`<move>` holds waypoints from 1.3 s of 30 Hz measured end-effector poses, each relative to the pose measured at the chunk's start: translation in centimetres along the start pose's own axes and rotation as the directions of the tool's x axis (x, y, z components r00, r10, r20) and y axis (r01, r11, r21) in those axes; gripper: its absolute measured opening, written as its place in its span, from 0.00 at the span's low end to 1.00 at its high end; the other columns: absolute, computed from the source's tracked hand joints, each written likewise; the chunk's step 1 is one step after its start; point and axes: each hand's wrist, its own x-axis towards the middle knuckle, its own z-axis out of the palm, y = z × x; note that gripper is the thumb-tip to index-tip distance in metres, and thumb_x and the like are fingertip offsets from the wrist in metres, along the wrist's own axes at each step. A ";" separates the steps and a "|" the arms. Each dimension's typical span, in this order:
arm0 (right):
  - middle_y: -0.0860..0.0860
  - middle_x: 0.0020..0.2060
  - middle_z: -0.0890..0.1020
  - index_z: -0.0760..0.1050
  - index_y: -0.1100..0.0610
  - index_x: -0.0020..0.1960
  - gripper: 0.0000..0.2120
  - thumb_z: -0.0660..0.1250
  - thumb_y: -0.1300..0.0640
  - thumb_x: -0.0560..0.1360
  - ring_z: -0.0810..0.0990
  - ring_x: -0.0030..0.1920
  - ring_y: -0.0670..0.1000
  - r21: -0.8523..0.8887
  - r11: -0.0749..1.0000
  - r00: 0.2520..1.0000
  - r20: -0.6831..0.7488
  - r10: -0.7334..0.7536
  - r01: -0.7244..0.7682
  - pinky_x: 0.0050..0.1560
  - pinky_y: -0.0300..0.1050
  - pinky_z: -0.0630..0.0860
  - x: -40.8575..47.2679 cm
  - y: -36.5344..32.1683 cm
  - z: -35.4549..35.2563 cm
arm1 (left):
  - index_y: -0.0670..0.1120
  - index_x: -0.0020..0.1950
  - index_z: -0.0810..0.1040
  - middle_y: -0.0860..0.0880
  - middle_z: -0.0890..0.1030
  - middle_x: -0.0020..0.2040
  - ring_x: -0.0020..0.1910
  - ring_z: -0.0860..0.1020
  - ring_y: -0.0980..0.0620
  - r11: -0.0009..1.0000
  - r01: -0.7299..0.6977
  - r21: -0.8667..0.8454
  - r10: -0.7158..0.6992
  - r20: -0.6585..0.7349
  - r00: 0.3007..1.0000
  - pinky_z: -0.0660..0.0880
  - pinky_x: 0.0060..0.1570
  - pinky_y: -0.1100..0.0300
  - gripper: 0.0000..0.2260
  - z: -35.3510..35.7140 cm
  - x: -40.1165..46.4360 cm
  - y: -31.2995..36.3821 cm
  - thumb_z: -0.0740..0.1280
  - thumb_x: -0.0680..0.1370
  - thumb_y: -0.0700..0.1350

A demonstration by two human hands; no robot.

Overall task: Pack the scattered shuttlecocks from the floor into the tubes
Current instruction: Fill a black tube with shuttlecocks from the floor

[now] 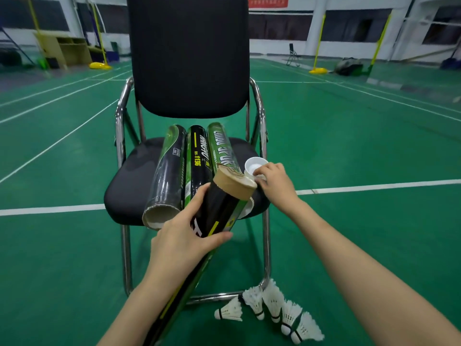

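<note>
My left hand (183, 237) grips a black and green shuttlecock tube (224, 208), tilted up toward the chair, its brown cardboard mouth open at the top. My right hand (275, 184) rests on the chair seat beside that mouth, fingers on a white plastic cap (254, 166). Three more tubes lie side by side on the seat: a dark one (169, 176) with an open end toward me, a black one (197, 163), and a green one (220, 146). Several white feather shuttlecocks (272, 308) lie on the green floor by the chair's front right leg.
The black padded chair (187, 58) with chrome frame stands directly ahead on a green badminton court with white lines. Yellow net posts (99, 63), a wooden desk (63, 49) and a bag (348, 66) stand far behind.
</note>
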 end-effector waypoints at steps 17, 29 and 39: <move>0.47 0.60 0.77 0.69 0.50 0.39 0.08 0.62 0.57 0.77 0.75 0.59 0.47 0.688 0.724 0.997 -0.081 0.020 0.042 0.63 0.47 0.69 -3.9 -5.7 -7.7 | 0.85 0.55 0.47 0.75 0.70 0.45 0.59 0.75 0.56 0.998 -0.005 -0.062 0.005 -0.010 1.000 0.74 0.55 0.49 0.39 -0.6 -1.2 0.5 0.71 0.58 0.65; 0.41 0.66 0.72 0.67 0.49 0.43 0.05 0.59 0.51 0.77 0.68 0.68 0.45 0.657 0.738 0.939 0.132 -0.317 0.157 0.66 0.56 0.68 -10.5 -13.7 -13.4 | 0.79 0.62 0.52 0.67 0.75 0.47 0.53 0.74 0.62 0.995 -0.053 -0.080 0.047 -0.076 0.996 0.72 0.49 0.57 0.40 -3.9 -4.8 2.4 0.76 0.62 0.58; 0.41 0.66 0.71 0.70 0.46 0.47 0.03 0.58 0.50 0.75 0.69 0.67 0.45 0.687 0.707 0.942 0.102 -0.321 0.166 0.67 0.58 0.65 -12.4 -16.5 -15.8 | 0.84 0.56 0.51 0.79 0.72 0.41 0.44 0.69 0.79 0.992 -0.096 -0.079 0.085 -0.123 0.989 0.64 0.41 0.75 0.39 -6.1 -6.7 3.6 0.76 0.62 0.59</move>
